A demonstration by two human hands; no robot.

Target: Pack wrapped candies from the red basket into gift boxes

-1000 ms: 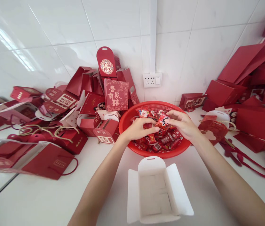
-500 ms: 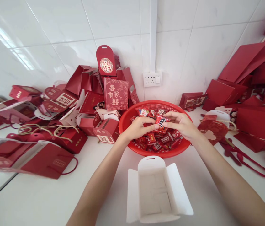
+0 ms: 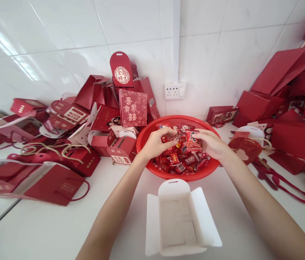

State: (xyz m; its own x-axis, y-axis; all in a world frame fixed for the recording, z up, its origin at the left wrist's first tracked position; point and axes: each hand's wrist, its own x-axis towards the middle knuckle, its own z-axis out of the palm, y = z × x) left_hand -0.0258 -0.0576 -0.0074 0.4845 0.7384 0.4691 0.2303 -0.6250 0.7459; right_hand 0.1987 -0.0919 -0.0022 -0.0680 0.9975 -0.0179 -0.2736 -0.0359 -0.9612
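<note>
Over the red plastic basket (image 3: pixel 181 177), my right hand (image 3: pixel 213 144) pinches a red candy packet (image 3: pixel 194 143) with black and white lettering. My left hand (image 3: pixel 157 143) is a little to the left of that packet, above the heap of wrapped candies (image 3: pixel 181 168); its thumb and fingers are apart and I see nothing between them. Several red wrapped candies fill the basket, partly covered by both hands. In front of the basket, nearest to me, stands an open box (image 3: pixel 178 222) with a white inside, its flaps spread and nothing in it.
Red gift boxes (image 3: pixel 133 108) and bags (image 3: pixel 57 184) with cord handles crowd the left side. More red boxes (image 3: pixel 298 141) pile up on the right, with a red ribbon loop (image 3: pixel 290 193) beside them. Behind rises a white tiled wall with a socket (image 3: pixel 175 91).
My left hand has come away from the candy packet. My right hand keeps the packet and has moved it slightly to the right and turned it. The open box has stayed put.
</note>
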